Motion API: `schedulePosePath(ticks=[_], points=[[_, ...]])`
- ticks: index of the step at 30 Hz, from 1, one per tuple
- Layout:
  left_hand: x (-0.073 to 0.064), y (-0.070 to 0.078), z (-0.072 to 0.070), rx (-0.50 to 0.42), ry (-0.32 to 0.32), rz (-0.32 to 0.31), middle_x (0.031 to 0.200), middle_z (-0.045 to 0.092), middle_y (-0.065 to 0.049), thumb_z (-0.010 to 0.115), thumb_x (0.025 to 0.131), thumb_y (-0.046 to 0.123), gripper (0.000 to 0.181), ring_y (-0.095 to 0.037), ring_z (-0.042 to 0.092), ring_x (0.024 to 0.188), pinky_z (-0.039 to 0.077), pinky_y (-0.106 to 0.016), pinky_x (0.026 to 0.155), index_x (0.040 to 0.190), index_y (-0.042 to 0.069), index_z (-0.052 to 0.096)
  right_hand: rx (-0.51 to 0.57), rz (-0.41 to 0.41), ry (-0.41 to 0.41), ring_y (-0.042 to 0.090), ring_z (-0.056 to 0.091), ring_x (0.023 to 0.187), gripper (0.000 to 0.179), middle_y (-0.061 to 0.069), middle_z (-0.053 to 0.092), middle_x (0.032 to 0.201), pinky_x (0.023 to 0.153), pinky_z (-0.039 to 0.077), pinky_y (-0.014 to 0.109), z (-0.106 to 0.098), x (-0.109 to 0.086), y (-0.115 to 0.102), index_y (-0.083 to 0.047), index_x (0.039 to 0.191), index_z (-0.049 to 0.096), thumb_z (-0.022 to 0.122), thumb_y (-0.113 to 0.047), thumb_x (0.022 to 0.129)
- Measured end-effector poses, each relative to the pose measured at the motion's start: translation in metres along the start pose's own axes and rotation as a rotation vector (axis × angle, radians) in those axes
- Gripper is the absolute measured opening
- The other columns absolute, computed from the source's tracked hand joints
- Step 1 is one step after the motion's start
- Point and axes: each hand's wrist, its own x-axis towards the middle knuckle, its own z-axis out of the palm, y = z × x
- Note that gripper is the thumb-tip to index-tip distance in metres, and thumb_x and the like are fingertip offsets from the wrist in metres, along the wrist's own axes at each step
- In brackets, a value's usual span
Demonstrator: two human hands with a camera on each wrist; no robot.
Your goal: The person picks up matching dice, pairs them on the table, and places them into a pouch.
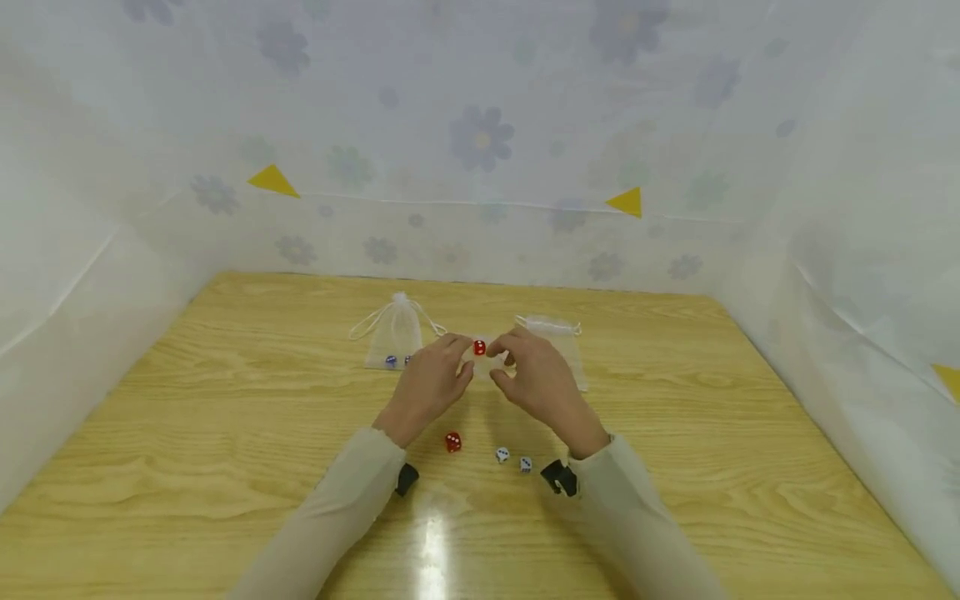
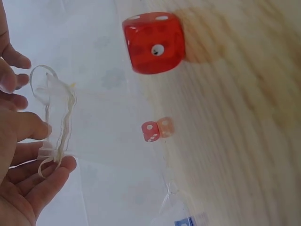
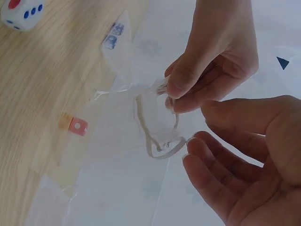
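Note:
Between both hands hangs a sheer white drawstring bag (image 2: 61, 117), its cord looped at the top (image 3: 162, 151). My left hand (image 1: 429, 379) pinches one top corner of it between thumb and fingers, as the right wrist view shows. Beside the opposite corner is my right hand (image 1: 543, 383), fingers loosely bent, fingertips right at the cord loop (image 3: 176, 148). A red die (image 3: 78, 126) shows pale near the bag's lower end. Closer to me on the wooden table lie a red die (image 1: 453, 442) and two white dice, one left (image 1: 502, 454), one right (image 1: 526, 464).
At the back left lies another sheer bag (image 1: 397, 329) with blue dice (image 1: 391, 361) at its bottom. A third sheer bag (image 1: 567, 342) lies behind my right hand. Patterned white sheeting (image 1: 480, 242) encloses the table (image 1: 225, 417) at the back and sides.

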Motion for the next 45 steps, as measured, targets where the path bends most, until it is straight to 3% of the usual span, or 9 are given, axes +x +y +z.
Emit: schedulePosePath(ticks=[7, 13, 22, 30, 35, 40, 45], points=[[0.0, 0.0, -0.002, -0.031, -0.022, -0.013, 0.11, 0.066, -0.017, 0.063, 0.09, 0.008, 0.025, -0.03, 0.068, 0.088, 0.056, -0.038, 0.073, 0.113, -0.003, 0.064, 0.141, -0.058, -0.09, 0.017, 0.062, 0.074, 0.019, 0.009, 0.067, 0.095, 0.065, 0.051, 0.024, 0.003, -0.009, -0.007, -0.004, 0.099, 0.067, 0.073, -0.005, 0.081], [0.0, -0.001, -0.005, -0.064, -0.051, -0.035, 0.111, 0.065, -0.018, 0.061, 0.092, 0.007, 0.026, -0.031, 0.067, 0.089, 0.056, -0.04, 0.073, 0.116, -0.002, 0.063, 0.244, -0.059, -0.213, 0.016, 0.062, 0.072, 0.017, 0.012, 0.068, 0.093, 0.064, 0.05, 0.02, 0.023, -0.015, -0.012, -0.001, 0.095, 0.066, 0.073, -0.003, 0.079], [0.001, -0.002, -0.006, -0.083, -0.084, -0.056, 0.115, 0.065, -0.018, 0.059, 0.093, 0.01, 0.027, -0.03, 0.067, 0.089, 0.056, -0.041, 0.075, 0.118, -0.001, 0.063, 0.268, -0.029, -0.338, 0.012, 0.059, 0.067, 0.017, 0.006, 0.068, 0.083, 0.061, 0.049, 0.024, 0.056, -0.016, -0.013, -0.001, 0.093, 0.069, 0.073, -0.006, 0.078], [0.0, -0.001, -0.006, -0.073, -0.061, -0.034, 0.11, 0.067, -0.017, 0.061, 0.091, 0.009, 0.025, -0.033, 0.067, 0.094, 0.055, -0.043, 0.078, 0.113, -0.002, 0.065, 0.121, -0.062, -0.343, 0.013, 0.061, 0.071, 0.006, -0.003, 0.066, 0.072, 0.064, 0.048, 0.026, 0.063, -0.017, -0.019, -0.011, 0.076, 0.069, 0.073, -0.008, 0.073], [-0.001, -0.001, -0.004, -0.076, -0.047, -0.014, 0.109, 0.067, -0.018, 0.061, 0.091, 0.008, 0.023, -0.033, 0.067, 0.094, 0.055, -0.043, 0.079, 0.111, -0.003, 0.065, 0.066, -0.058, -0.355, 0.013, 0.062, 0.071, 0.006, -0.005, 0.066, 0.071, 0.063, 0.049, 0.027, 0.061, -0.018, -0.021, -0.013, 0.073, 0.068, 0.073, -0.009, 0.073], [-0.002, -0.001, -0.004, -0.072, -0.051, -0.006, 0.109, 0.067, -0.018, 0.061, 0.091, 0.007, 0.023, -0.033, 0.067, 0.093, 0.055, -0.043, 0.077, 0.111, -0.003, 0.065, 0.069, 0.012, -0.368, 0.012, 0.06, 0.071, 0.007, -0.004, 0.065, 0.075, 0.062, 0.048, 0.028, 0.047, -0.016, -0.019, -0.014, 0.076, 0.068, 0.075, -0.012, 0.075], [-0.002, 0.0, -0.005, -0.055, -0.071, -0.004, 0.109, 0.066, -0.018, 0.061, 0.091, 0.008, 0.024, -0.032, 0.067, 0.092, 0.056, -0.041, 0.076, 0.113, -0.001, 0.064, 0.105, 0.017, -0.278, 0.009, 0.055, 0.065, 0.005, -0.002, 0.066, 0.078, 0.06, 0.048, 0.026, 0.024, -0.013, -0.013, -0.013, 0.081, 0.07, 0.074, -0.011, 0.08]])
